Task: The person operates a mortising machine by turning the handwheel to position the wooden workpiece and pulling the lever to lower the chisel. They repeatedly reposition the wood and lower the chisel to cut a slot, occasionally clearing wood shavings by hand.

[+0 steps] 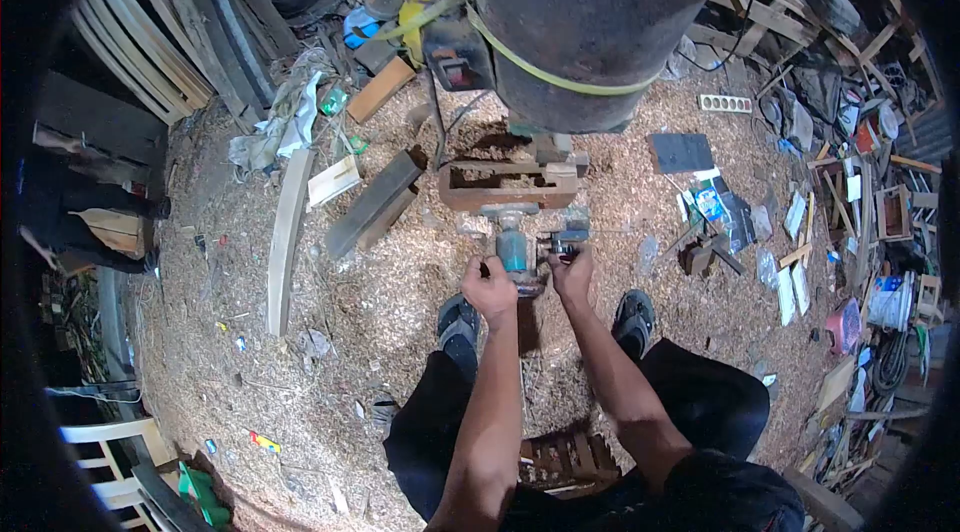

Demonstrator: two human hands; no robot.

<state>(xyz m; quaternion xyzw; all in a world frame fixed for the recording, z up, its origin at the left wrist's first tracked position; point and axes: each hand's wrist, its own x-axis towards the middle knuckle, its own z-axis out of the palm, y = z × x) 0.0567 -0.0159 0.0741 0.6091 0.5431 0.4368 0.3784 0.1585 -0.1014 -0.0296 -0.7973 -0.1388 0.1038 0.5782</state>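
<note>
We see a teal plastic power tool with a metal base, a rough reddish wooden block, a matt black drum, and coarse sawdust on the floor.

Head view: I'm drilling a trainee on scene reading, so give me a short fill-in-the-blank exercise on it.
1. Both hands grip a power tool with a ____ body.
2. The floor is covered in ____.
3. The tool is pressed against a ____ workpiece.

Missing words: teal; sawdust; wooden

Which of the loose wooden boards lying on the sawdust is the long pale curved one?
The pale curved board left of the hands; the flat board beside it is darker grey and straight.
</note>
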